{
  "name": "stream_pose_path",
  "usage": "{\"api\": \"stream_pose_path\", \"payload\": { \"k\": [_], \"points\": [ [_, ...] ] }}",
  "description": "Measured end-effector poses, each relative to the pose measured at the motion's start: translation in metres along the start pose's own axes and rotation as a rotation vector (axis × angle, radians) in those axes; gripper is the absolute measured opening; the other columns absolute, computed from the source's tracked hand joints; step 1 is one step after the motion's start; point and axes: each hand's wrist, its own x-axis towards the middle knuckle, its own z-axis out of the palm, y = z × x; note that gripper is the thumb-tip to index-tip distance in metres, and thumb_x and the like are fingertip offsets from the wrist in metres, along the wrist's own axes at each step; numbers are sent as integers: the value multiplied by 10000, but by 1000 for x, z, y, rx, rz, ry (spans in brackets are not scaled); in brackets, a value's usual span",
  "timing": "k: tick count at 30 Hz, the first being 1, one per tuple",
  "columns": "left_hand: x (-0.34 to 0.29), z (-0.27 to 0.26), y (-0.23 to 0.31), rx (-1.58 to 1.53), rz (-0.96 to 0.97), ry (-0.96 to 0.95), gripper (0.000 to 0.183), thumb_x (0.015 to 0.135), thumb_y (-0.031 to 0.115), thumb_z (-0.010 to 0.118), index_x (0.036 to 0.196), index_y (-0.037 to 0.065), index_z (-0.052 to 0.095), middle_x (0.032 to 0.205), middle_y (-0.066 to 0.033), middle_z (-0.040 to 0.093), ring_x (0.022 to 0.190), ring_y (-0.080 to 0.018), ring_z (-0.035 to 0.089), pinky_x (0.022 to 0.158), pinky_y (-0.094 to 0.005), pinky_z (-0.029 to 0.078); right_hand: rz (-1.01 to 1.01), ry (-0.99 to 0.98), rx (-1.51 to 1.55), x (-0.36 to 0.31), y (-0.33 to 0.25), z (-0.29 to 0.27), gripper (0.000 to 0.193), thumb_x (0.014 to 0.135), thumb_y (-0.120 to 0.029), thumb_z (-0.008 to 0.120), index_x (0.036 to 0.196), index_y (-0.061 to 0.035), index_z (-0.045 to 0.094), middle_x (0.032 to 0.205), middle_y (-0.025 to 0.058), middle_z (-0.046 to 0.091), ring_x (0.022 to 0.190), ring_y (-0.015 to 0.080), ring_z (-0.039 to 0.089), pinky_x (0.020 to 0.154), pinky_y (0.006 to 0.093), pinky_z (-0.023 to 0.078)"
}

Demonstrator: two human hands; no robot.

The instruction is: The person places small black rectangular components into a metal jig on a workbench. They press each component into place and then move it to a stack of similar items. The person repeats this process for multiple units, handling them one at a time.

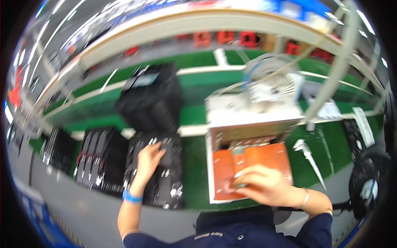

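Note:
My left hand (149,160), with a blue band at its wrist, reaches over a black tray (175,159) holding dark parts. Its fingers are a little apart and touch or nearly touch the tray's contents; I see nothing held in them. My right hand (262,184) is over the orange surface (269,155) of a white box-shaped fixture (211,171). Its fingers are closed around a small dark item (241,186), too blurred to name. A greenish piece (238,151) sits near the back of the orange surface.
Left of the tray stand more black tray stacks (96,155); a tall black stack (151,99) rises behind it. A round fan-like device (275,80) tops the fixture. To the right, a white caliper-like tool (308,157) lies on the green bench mat (194,165), near a pale post (337,70).

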Motion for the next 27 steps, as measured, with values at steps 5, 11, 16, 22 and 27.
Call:
{"api": "stream_pose_path", "payload": {
  "k": [5, 11, 16, 22, 27],
  "points": [
    [-10, -23, 17, 321, 152, 148, 336, 681, 86, 804, 991, 0, 710, 816, -129, 571, 679, -268, 575, 625, -358, 468, -267, 172, -275, 14, 5, -47, 166, 788, -123, 702, 937, -89, 640, 1012, 51, 643, 875, 228, 664, 690, 314, 567],
    [33, -82, 148, 293, 449, 247, 418, 731, 51, 758, 1130, 11, 644, 978, -121, 563, 716, -221, 572, 618, -298, 465, -204, 1014, -527, 101, 83, -207, 399, 835, -108, 665, 1208, -2, 571, 1199, 166, 540, 1017, 322, 571, 909, 352, 467],
    [123, -64, 321, 348, 1036, 420, 630, 791, 118, 724, 1372, 92, 483, 1355, -165, 484, 1148, -297, 564, 884, -373, 499, 125, 1124, -484, 162, 175, -315, 1016, 662, -524, 813, 1410, -2, 367, 1333, 247, 490, 1186, 339, 538, 965, 409, 449],
    [268, -31, 441, 149, 943, 491, 636, 803, 315, 722, 1323, 21, 504, 1269, -245, 548, 1160, -363, 552, 962, -404, 441, 266, 914, -352, 197, 154, -276, 797, 657, -500, 815, 1256, -97, 478, 1014, 171, 685, 969, 331, 662, 835, 423, 513],
    [316, -2, 465, -48, 602, 173, 472, 714, 347, 812, 1015, 17, 661, 897, -132, 677, 805, -178, 659, 643, -295, 532, 232, 885, -407, 185, 157, -283, 731, 681, -474, 805, 1258, -174, 471, 1029, 155, 682, 952, 358, 657, 818, 440, 510]
  ]
}}
